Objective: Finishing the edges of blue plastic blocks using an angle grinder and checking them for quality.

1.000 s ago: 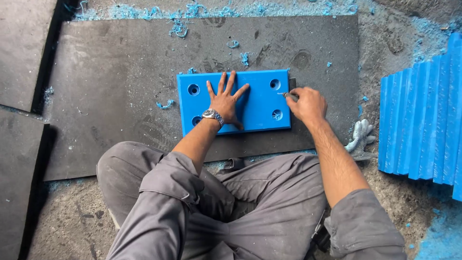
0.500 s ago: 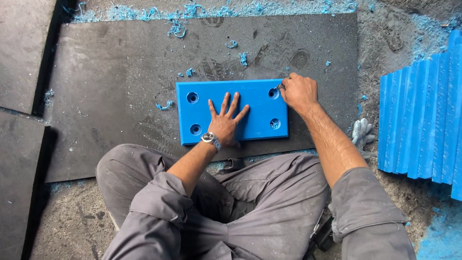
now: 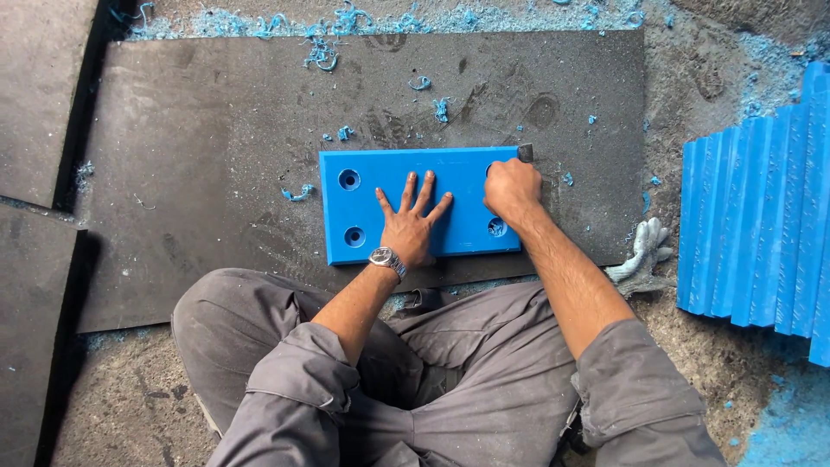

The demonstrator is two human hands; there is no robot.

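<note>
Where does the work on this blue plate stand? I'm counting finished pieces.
Done: the blue plate shows drilled holes, and blue shavings lie about. In hand: the left hand presses it flat while the right hand works a small dark tool at its far right corner. Left: can't tell; the other edges look alike.

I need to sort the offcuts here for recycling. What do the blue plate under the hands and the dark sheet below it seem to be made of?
Blue plate: probably solid plastic, smooth matte, judging by the curly blue shavings around. Dark sheet: perhaps rubber or plastic board, dull, scuffed, dusty; unclear.
</note>
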